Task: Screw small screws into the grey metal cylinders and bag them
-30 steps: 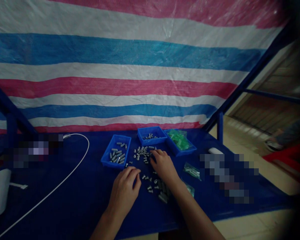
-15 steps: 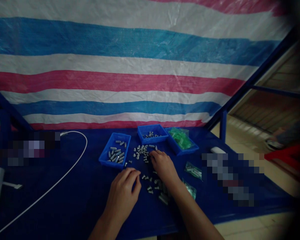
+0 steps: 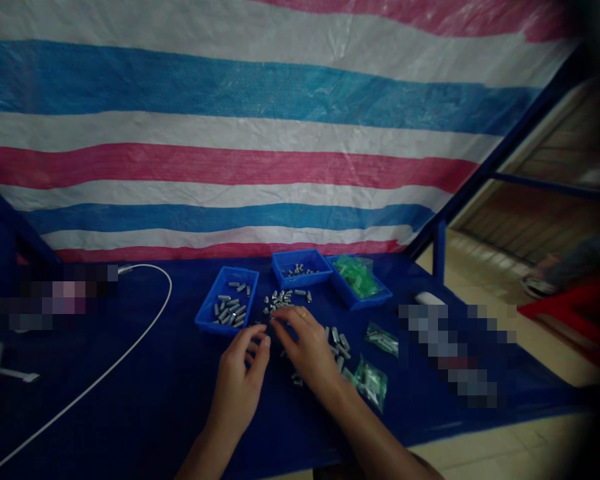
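The screws (image 3: 281,298) are small, silvery and headed, loosely heaped on the table (image 3: 150,413) just beyond my right fingertips. My right hand (image 3: 305,340) is curled, thumb near forefinger; I can't tell whether it pinches one. My left hand (image 3: 244,367) is slightly open, a small gap at the thumb, with nothing visible in it. The left tray (image 3: 217,329) and back tray (image 3: 307,280) edge the heap; metal cylinders (image 3: 336,335) crowd my right wrist. Bare tabletop spreads left of my left hand.
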Motion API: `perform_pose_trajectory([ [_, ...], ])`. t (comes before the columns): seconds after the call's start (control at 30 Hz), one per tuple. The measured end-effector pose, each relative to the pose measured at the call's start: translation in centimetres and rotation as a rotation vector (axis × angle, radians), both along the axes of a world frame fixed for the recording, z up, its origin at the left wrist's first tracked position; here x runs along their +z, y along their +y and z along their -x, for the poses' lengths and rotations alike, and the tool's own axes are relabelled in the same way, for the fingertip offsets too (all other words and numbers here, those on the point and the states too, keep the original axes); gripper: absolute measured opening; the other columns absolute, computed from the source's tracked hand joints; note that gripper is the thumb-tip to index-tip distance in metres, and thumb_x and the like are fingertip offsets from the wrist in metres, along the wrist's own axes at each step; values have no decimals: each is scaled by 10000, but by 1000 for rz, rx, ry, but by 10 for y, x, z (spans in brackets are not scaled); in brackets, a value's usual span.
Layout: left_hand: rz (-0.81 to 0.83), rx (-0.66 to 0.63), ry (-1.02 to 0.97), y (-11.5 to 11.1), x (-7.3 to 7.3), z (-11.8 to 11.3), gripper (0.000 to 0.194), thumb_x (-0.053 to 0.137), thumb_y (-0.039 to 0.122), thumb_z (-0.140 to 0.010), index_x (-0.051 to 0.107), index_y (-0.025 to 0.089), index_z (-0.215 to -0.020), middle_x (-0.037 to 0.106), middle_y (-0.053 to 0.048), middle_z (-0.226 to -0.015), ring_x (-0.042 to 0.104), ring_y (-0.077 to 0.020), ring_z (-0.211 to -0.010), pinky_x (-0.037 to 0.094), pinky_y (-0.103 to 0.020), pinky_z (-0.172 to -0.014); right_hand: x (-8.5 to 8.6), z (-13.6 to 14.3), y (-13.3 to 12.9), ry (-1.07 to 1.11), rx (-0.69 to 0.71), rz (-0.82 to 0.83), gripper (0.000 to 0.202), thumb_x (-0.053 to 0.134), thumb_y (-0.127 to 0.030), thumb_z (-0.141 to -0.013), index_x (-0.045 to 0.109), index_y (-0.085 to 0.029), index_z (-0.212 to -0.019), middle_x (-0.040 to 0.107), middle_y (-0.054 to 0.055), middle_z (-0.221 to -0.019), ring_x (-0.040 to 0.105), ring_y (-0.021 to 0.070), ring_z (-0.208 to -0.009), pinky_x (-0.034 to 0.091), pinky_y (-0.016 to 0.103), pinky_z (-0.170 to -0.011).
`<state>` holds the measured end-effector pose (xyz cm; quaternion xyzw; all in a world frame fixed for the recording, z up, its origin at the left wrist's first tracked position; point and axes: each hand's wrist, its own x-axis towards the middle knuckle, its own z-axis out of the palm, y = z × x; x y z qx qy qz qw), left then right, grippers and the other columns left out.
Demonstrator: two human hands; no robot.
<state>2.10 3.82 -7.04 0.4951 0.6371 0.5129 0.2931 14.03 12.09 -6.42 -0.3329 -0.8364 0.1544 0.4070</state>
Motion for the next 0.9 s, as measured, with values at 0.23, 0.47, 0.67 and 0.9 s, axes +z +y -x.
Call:
perform_pose_trajectory([
  [0.23, 46, 13, -293, 2, 4, 3, 387, 494, 454, -845, 626, 147, -1039, 666, -58, -842, 583, -163, -710, 457, -247, -614, 6, 5, -15, 57, 123, -29, 110, 511, -204, -885, 620, -207, -900, 665, 39, -856, 613, 169, -853, 497, 326, -806],
  [0.47, 13, 8, -426, 6, 0, 7, 334, 577, 444, -791, 682, 138, -875, 606, -14, -662, 541, -140, -609, 434, -229, -544, 7, 5, -18, 69, 169, -2, 94, 524, -201, -881, 617, -213, -892, 668, 32, -851, 610, 161, -839, 496, 314, -788],
  [0.67, 17, -7, -462, 6, 1, 8, 306, 584, 404, -798, 679, 132, -899, 628, -26, -696, 555, -136, -624, 428, -217, -529, 8, 5, -17, 72, 189, 37, 118, 513, -165, -870, 617, -217, -882, 670, 31, -862, 611, 162, -860, 494, 304, -789],
  [0.9, -20, 28, -440, 4, 6, 8, 299, 626, 382, -772, 673, 132, -929, 655, -39, -739, 587, -146, -649, 453, -220, -537, 13, 1, -19, 129, 132, 130, 133, 500, -155, -862, 612, -203, -916, 652, 30, -850, 609, 152, -815, 480, 280, -763],
])
